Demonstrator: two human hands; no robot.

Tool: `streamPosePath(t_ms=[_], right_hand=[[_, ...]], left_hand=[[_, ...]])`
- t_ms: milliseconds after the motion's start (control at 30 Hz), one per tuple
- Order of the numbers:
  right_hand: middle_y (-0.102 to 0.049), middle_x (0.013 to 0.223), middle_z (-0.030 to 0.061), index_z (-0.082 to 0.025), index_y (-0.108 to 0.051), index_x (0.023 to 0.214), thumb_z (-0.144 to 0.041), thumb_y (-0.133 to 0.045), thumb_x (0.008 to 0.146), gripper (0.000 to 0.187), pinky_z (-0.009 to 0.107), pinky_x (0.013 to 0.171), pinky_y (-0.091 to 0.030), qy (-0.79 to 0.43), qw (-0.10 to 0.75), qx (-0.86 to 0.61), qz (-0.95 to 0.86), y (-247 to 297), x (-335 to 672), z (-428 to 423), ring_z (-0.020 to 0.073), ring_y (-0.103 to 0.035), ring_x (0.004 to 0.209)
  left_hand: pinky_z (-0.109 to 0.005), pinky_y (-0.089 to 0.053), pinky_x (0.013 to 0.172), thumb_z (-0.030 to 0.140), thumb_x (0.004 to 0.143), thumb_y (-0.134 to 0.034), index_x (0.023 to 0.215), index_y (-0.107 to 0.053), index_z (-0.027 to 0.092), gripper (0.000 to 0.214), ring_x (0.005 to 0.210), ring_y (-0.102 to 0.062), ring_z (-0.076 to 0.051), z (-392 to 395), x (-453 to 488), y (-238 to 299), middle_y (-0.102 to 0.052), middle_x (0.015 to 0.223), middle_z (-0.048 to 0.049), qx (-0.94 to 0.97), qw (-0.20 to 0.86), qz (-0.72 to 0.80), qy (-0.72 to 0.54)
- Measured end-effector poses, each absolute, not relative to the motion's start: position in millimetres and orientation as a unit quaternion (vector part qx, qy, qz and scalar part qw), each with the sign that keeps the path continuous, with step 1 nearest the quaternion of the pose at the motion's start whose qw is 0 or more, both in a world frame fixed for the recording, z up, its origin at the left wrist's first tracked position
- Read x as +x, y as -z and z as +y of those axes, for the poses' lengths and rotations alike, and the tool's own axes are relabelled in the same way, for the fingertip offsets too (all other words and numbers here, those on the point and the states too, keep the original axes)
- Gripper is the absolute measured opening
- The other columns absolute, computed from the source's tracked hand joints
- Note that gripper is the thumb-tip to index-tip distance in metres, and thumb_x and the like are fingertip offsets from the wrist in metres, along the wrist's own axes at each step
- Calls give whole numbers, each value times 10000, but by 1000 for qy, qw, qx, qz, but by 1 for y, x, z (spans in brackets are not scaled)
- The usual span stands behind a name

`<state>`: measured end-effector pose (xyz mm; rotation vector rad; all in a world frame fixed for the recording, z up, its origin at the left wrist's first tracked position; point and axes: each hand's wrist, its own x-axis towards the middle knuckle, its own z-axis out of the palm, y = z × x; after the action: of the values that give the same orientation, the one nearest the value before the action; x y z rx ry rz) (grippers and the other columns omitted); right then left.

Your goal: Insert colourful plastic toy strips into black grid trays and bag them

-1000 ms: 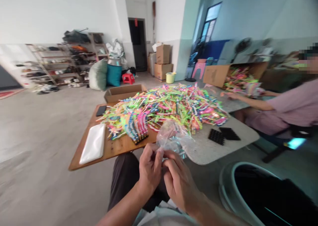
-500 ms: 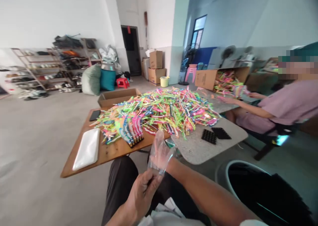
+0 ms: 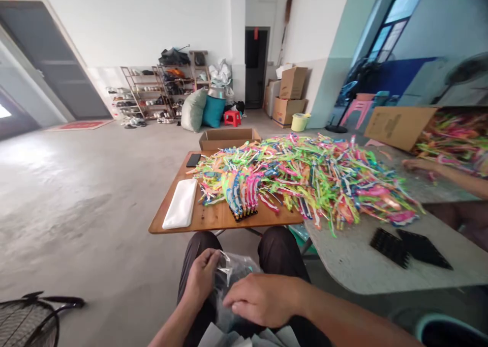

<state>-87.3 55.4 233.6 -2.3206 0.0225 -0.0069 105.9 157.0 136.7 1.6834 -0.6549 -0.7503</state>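
A clear plastic bag [image 3: 232,271] lies crumpled on my lap. My left hand [image 3: 201,281] pinches its left edge. My right hand [image 3: 261,299] rests palm down on its lower part, fingers over the plastic. Just ahead, on the wooden table [image 3: 213,219], a neat row of colourful plastic toys [image 3: 241,192] stands in a black holder at the front edge. Behind it spreads a big loose heap of the same colourful toys [image 3: 312,176], reaching onto the grey stone table [image 3: 358,265].
A white stack of bags [image 3: 181,210] and a black phone [image 3: 193,160] lie on the wooden table's left. Two black trays [image 3: 407,245] sit on the grey table. A co-worker's hand [image 3: 417,165] works at right by a cardboard box [image 3: 396,127]. A fan [image 3: 30,321] is at lower left.
The bag has come down from in front of the table to my lap. My right hand, which was inside the raised bag, now lies on top of it. My view swung left.
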Motion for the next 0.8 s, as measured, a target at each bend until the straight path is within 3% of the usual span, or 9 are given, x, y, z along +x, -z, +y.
streamPosePath(t_ms=[67, 133, 200, 267, 400, 500, 600, 700, 800], right_hand=[[-782, 1110, -18, -320, -746, 1214, -311, -598, 966, 289, 249, 863, -559, 37, 424, -905, -25, -281, -100, 24, 161, -733, 981], [-685, 1374, 34, -325, -618, 1429, -423, -741, 890, 562, 374, 1079, -500, 92, 340, -935, 36, -314, -90, -23, 239, -646, 1248], [-554, 1530, 107, -270, -561, 1489, -461, -859, 770, 801, 526, 1219, -347, 129, 183, -972, 70, -327, -61, -76, 337, -464, 1449], [-458, 1601, 154, -224, -491, 1543, -471, -920, 690, 986, 592, 1254, -244, 107, 76, -987, 88, -325, -22, -126, 389, -351, 1512], [-467, 1592, 158, -196, -440, 1576, -569, -951, 578, 1181, 549, 1236, -278, 4, 61, -994, 85, -313, 44, -186, 388, -408, 1475], [-507, 1566, 143, -196, -438, 1577, -583, -943, 556, 1203, 435, 1157, -403, -70, 107, -988, 81, -309, 68, -201, 332, -517, 1397], [-571, 1510, 139, -197, -425, 1587, -505, -935, 583, 1167, 369, 1054, -480, -103, 106, -985, 90, -307, 70, -201, 308, -615, 1286], [-667, 1387, 132, -197, -500, 1539, -388, -883, 650, 987, 360, 997, -503, -92, 79, -989, 89, -302, 59, -194, 315, -666, 1191], [-709, 1305, 112, -203, -592, 1447, -318, -808, 710, 778, 343, 970, -503, -53, 79, -990, 100, -297, 42, -190, 299, -686, 1130]], left_hand=[[-243, -370, 608, 610, 846, -652, 745, -666, 179, 443, 638, -472, -156, 152, 101, -139, -546, 651, 5, 728, 537, -315, 287], [-247, -347, 609, 579, 871, -621, 729, -653, 186, 419, 633, -448, -155, 145, 98, -145, -511, 631, 14, 738, 524, -328, 271], [-248, -320, 594, 580, 875, -601, 718, -630, 188, 423, 619, -422, -148, 138, 99, -151, -476, 619, 22, 739, 521, -324, 279], [-247, -291, 569, 611, 863, -597, 706, -596, 192, 448, 594, -387, -138, 130, 104, -153, -436, 606, 35, 732, 527, -313, 298], [-247, -263, 537, 668, 843, -609, 734, -583, 190, 491, 561, -349, -121, 117, 106, -145, -410, 601, 51, 694, 556, -291, 353], [-246, -291, 547, 624, 839, -655, 992, -666, 168, 481, 567, -398, -130, 102, 104, -134, -459, 620, 56, 683, 556, -292, 372], [-251, -329, 585, 547, 823, -719, 1308, -591, 155, 637, 581, -456, -144, 81, 107, -129, -490, 615, 74, 704, 537, -322, 335], [-257, -355, 616, 517, 803, -759, 1404, -528, 156, 738, 615, -519, -154, 60, 113, -127, -549, 639, 66, 710, 535, -336, 310], [-259, -348, 605, 501, 771, -783, 1369, -525, 151, 740, 603, -530, -157, 46, 113, -119, -553, 619, 72, 702, 541, -310, 345]])
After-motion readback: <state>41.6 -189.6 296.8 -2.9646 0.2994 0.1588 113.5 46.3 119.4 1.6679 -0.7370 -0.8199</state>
